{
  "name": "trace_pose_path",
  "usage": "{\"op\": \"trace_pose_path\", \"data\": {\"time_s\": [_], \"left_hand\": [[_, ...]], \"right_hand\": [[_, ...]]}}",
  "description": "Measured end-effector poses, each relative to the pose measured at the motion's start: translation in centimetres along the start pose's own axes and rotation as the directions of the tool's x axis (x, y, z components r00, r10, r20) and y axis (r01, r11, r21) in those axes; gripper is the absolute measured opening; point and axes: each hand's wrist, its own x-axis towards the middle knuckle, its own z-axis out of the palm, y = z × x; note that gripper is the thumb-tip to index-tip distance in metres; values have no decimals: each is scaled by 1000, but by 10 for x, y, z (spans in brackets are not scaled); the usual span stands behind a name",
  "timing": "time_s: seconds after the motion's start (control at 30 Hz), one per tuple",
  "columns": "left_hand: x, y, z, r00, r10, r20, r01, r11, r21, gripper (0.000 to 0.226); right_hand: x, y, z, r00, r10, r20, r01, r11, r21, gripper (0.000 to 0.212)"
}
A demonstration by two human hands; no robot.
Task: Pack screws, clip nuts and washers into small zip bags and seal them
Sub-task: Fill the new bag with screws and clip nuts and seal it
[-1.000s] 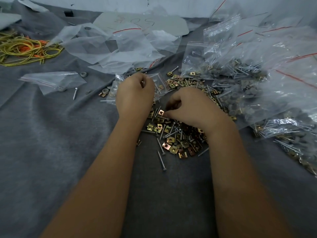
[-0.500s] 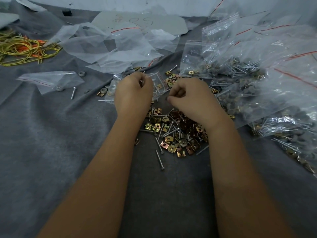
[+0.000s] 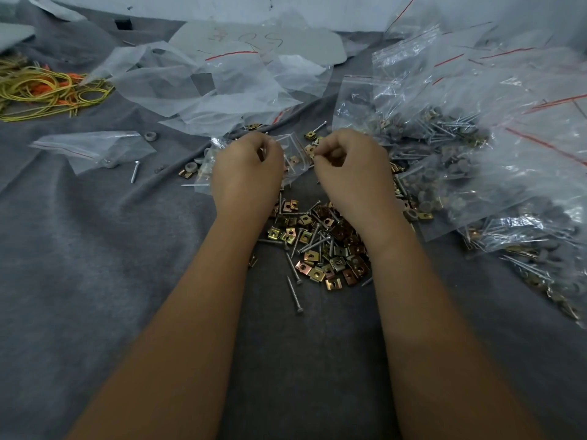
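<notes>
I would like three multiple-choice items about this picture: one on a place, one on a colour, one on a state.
1. Where does the bundle of yellow and orange cords lie?
A. far left
B. far right
C. under the wrists

2. What colour is the seal line on the clear plastic zip bags?
A. blue
B. red
C. green

3. How is the left hand?
A. flat and open
B. curled on the small clear zip bag
C. out of view

Answers: 1 A, the cords lie at the left edge; 2 B, red lines cross the bags; 3 B, its fingers curl at the bag's edge.
</notes>
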Motion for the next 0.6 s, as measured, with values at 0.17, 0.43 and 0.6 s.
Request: {"op": "trace_pose_path", "data": {"time_s": [0.17, 0.43, 0.6], "left_hand": [[2, -1, 0, 998, -57, -27, 56, 998, -29, 24], [3, -4, 2, 998, -52, -28, 52, 998, -20, 24], [3, -3, 1, 998, -62, -23, 61, 998, -20, 24]], "right_hand": [[-1, 0, -10, 922, 35, 386, 35, 984, -174, 18], [-1, -5, 2, 880, 5, 474, 131, 958, -254, 19], [-1, -4, 1, 894, 14, 449, 98, 969, -225, 6]]}}
